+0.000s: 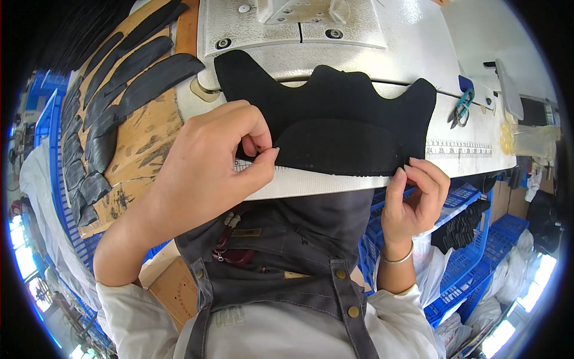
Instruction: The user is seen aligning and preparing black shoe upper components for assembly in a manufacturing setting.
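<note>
A black fabric piece (335, 96) with a wavy far edge lies on the white sewing machine table (299, 186). On its near part rests a smaller black curved panel (341, 143), lined up along the near edge. My left hand (230, 149) pinches the left end of the panel and fabric between thumb and fingers. At the near right corner, my right hand (418, 191) pinches the panel's other end with thumb and forefinger, its remaining fingers curled. Whatever lies under the fabric is hidden.
Several black curved panels (152, 84) lie overlapped on a brown board (143, 146) at left. Teal-handled thread snips (462, 107) lie at right, beyond a printed ruler strip (460, 149). The white machine body (287, 57) stands behind. Blue crates (466, 257) sit lower right.
</note>
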The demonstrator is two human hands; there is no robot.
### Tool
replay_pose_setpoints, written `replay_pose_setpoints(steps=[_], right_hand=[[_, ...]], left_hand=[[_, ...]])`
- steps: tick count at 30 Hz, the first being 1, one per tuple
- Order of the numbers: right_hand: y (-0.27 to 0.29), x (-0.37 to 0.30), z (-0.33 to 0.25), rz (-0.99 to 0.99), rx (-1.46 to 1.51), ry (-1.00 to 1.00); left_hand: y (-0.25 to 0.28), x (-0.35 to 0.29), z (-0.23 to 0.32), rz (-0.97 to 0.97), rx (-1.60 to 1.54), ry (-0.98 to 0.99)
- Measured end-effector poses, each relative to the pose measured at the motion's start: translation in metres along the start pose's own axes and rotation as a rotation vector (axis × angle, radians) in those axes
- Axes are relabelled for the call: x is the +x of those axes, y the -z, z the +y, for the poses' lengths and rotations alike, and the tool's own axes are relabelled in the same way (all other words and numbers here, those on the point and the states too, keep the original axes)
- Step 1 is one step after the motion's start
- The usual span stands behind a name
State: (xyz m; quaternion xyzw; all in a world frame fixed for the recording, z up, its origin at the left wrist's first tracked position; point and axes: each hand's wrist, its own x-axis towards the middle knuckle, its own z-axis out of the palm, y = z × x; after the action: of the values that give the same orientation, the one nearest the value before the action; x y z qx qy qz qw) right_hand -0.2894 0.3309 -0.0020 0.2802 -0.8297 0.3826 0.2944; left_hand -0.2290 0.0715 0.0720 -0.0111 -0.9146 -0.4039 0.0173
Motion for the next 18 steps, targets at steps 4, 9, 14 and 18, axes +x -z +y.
replay_pose_setpoints(steps=[4, 9, 14, 18], right_hand=[[0.004, 0.000, -0.007, 0.011, 0.045, -0.103], [0.017, 0.006, -0.014, -0.089, 0.060, -0.117], [0.015, 0.025, -0.018, -0.176, 0.036, 0.221], [-0.003, 0.039, -0.023, -0.305, 0.114, 0.399]], left_hand=[[0.001, 0.002, 0.002, -0.022, 0.017, -0.006], [0.003, 0.002, 0.006, -0.033, 0.012, 0.029], [0.006, 0.003, 0.006, -0.048, 0.020, 0.076], [0.011, 0.005, 0.004, -0.091, -0.016, 0.124]])
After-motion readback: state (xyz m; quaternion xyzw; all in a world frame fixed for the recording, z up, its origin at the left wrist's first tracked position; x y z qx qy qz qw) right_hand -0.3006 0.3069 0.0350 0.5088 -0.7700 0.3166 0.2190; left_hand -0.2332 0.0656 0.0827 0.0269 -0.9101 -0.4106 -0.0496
